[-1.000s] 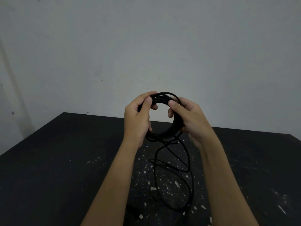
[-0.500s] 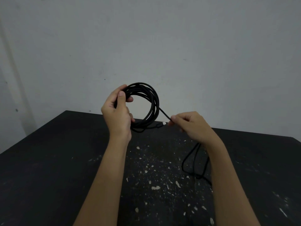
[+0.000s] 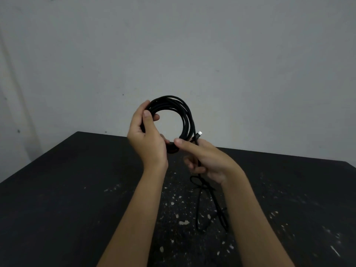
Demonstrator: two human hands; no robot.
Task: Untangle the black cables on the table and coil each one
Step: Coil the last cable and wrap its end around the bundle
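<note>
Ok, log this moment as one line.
left hand grips coil | right hand holds plug end | slack hangs to table

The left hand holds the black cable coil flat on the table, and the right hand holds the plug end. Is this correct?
The head view shows the left hand holding the black cable coil raised above the table, not flat on it. The right hand does hold the plug end.

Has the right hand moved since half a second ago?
Yes. Against the table's fixed far edge, the right hand, holding the plug end, has shifted left, up to the cable coil gripped by the left hand.
</note>
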